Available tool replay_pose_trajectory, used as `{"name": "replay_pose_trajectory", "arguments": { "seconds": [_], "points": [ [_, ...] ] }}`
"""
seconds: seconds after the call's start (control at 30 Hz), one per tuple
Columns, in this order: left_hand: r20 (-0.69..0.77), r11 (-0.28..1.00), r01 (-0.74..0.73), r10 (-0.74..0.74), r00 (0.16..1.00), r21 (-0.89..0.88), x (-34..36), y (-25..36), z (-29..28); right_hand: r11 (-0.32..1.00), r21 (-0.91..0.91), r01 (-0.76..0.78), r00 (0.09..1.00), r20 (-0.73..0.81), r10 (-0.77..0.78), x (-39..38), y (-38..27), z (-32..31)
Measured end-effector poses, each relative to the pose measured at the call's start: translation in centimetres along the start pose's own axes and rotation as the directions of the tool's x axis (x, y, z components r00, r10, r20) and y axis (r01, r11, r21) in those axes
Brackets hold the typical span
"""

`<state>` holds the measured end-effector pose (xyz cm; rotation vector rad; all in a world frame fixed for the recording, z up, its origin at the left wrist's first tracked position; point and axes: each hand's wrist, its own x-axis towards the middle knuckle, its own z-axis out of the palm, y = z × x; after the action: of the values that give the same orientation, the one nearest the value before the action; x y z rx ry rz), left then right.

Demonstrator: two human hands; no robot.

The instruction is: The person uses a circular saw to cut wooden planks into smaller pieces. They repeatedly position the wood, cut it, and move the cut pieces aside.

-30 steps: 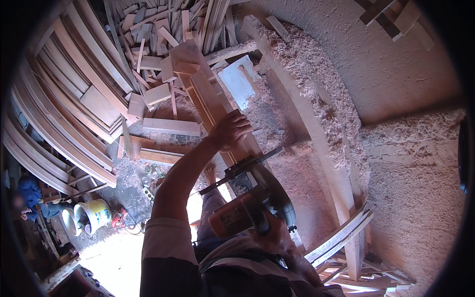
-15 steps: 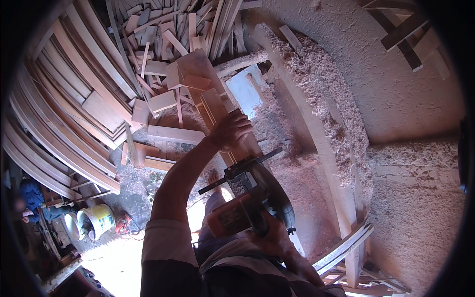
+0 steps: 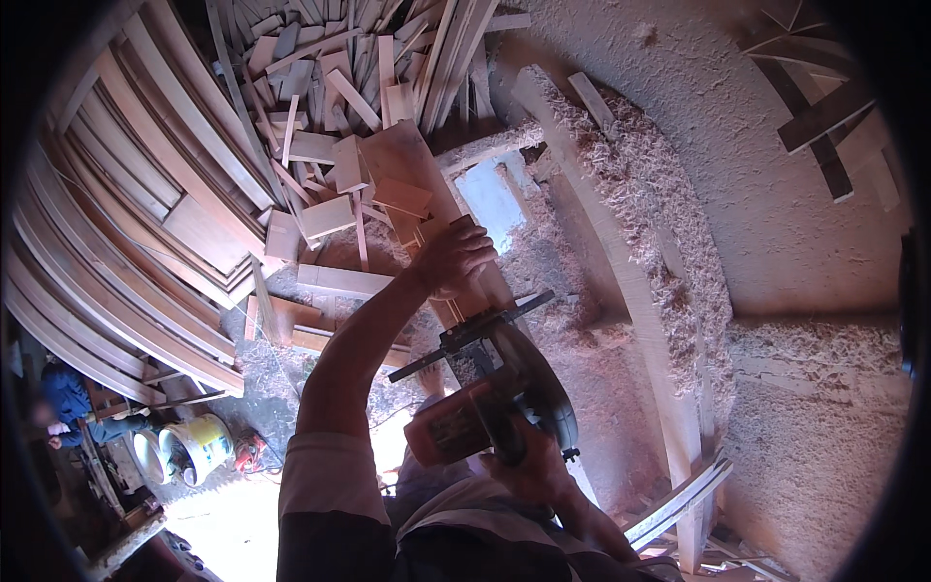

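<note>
My right hand (image 3: 529, 464) is closed around the rear handle of a circular saw (image 3: 454, 424) with a reddish motor housing and a dark round guard. The saw's dark base, with a long crossbar (image 3: 529, 306), rests at the near end of the wood. Ahead of it my left hand (image 3: 454, 257) lies over a wooden board (image 3: 490, 289), its fingers curled on the board's upper edge. Beneath and beyond runs a wider plank (image 3: 398, 150), with a small loose wood block (image 3: 403, 197) on it. The blade's contact with the wood is hidden.
Curved timbers (image 3: 145, 204) are stacked at left, and offcuts (image 3: 320, 87) are heaped at the back. A long curved beam (image 3: 621, 252) covered with shavings stands at right. Buckets (image 3: 199, 448) and a seated person (image 3: 63, 398) are at lower left.
The surroundings have shifted down and slightly right in the view, while both hands and the saw keep nearly the same place in it. Both grips look the same.
</note>
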<state>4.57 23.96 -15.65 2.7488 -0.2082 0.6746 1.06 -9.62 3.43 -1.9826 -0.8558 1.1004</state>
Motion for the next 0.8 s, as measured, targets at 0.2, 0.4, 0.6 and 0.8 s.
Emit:
{"name": "replay_pose_trajectory", "arguments": {
  "seconds": [0.2,0.4,0.6,0.8],
  "points": [
    [-0.054,0.999,0.018,-0.015,0.998,0.047,0.2,-3.0,-0.4,0.998,-0.028,-0.051,0.998,0.044,0.052,3.0,-1.6,0.1],
    [0.129,0.996,0.087,-0.086,0.988,-0.003,0.6,-5.9,-1.8,0.997,0.020,0.074,0.997,-0.013,-0.074,6.0,-2.6,0.6],
    [-0.035,0.998,0.047,-0.046,0.998,0.041,0.4,-8.8,-1.8,1.000,0.002,0.003,0.999,0.052,-0.003,8.7,-4.4,0.6],
    [0.125,0.993,0.118,-0.115,0.986,-0.018,0.9,-10.8,-2.9,0.999,-0.026,-0.022,0.998,0.060,0.023,10.8,-5.0,0.9]
  ]
}}
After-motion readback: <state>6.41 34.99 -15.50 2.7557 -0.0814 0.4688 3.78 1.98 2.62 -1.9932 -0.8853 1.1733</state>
